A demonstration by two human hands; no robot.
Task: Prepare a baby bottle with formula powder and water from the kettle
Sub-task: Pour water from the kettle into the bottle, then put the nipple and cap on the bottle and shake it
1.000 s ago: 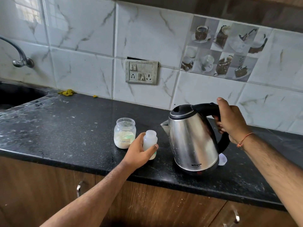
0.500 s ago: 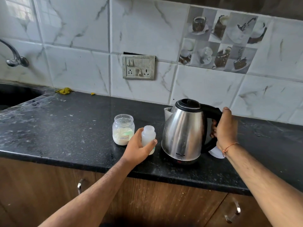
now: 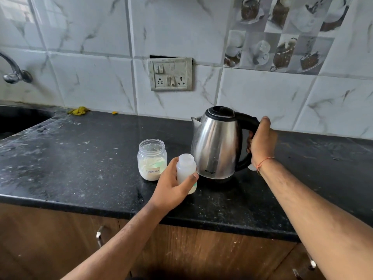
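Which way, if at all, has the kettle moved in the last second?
Yes. The kettle, gripped by the right hand, has gone back toward the tiled wall: its base sat well forward of the formula jar, now level with it.

I am seeing a speckled black stone surface running under white marble-look wall tiles, a grimy switch-and-socket plate, a chrome tap, yellow scraps and brown wooden cabinet doors.
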